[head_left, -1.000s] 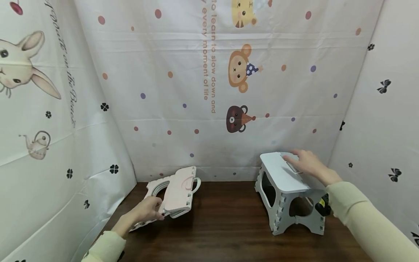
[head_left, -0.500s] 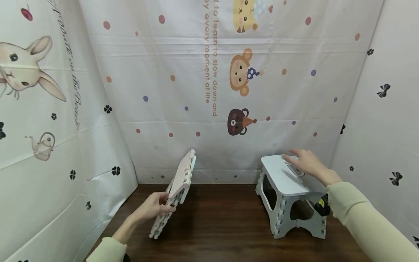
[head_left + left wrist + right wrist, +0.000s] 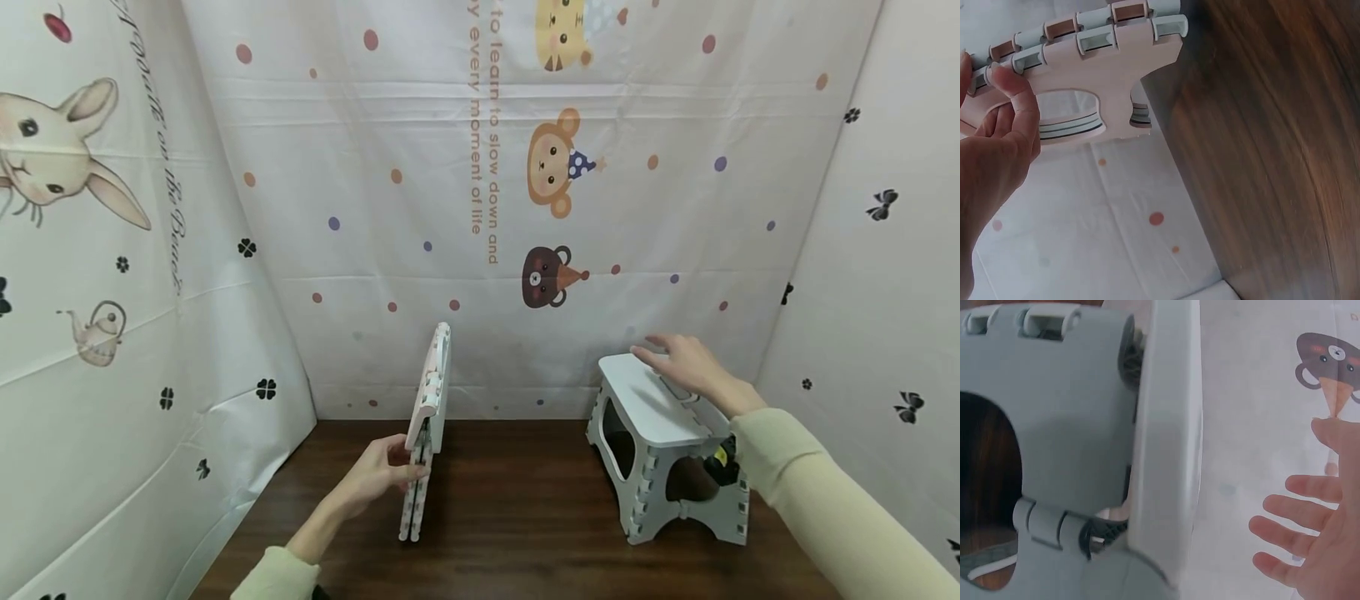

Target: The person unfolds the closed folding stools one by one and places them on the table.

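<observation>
Folded flat and held upright on its narrow side, a pale pink folding step stool (image 3: 429,400) is in my left hand (image 3: 378,473). Fingers and thumb grip it by its lower hinged edge. In the left wrist view, my fingers curl through the cutout of the pink stool (image 3: 1122,75). A light grey-blue folding step stool (image 3: 648,400) stands unfolded at the right of the table. My right hand (image 3: 693,364) hovers over its top with fingers spread. The right wrist view shows a gap between those fingers (image 3: 1297,512) and the stool's top (image 3: 1169,444).
Both stools are on or over a dark brown wooden table (image 3: 525,500). A white printed cloth (image 3: 375,250) hangs behind it, with more printed cloth on the left and right sides.
The pink stool has gone from partly unfolded and slanted to flat and nearly upright, turned by my left hand. My right hand has shifted slightly left over the grey-blue stool.
</observation>
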Demonstrator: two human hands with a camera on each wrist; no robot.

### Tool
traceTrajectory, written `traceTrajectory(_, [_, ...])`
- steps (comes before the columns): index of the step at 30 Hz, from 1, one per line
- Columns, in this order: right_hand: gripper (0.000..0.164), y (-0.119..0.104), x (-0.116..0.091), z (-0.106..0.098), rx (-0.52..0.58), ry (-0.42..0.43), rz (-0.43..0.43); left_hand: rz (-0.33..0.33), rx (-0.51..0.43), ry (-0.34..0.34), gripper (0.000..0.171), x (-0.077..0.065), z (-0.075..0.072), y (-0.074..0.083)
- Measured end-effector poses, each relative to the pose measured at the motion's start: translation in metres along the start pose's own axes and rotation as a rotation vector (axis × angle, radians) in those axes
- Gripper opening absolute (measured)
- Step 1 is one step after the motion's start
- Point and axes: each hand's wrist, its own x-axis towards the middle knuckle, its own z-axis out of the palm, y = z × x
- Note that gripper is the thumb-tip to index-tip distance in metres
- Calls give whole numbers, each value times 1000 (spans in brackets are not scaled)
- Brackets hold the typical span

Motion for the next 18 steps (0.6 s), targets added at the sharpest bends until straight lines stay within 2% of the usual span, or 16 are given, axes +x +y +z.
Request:
traceTrajectory(8, [62, -15, 9, 8, 52, -7, -32, 16, -37, -1, 46, 10, 20, 5])
traceTrajectory(18, [52, -54, 27, 13, 61, 25, -98, 30, -88, -12, 47, 25, 49, 14])
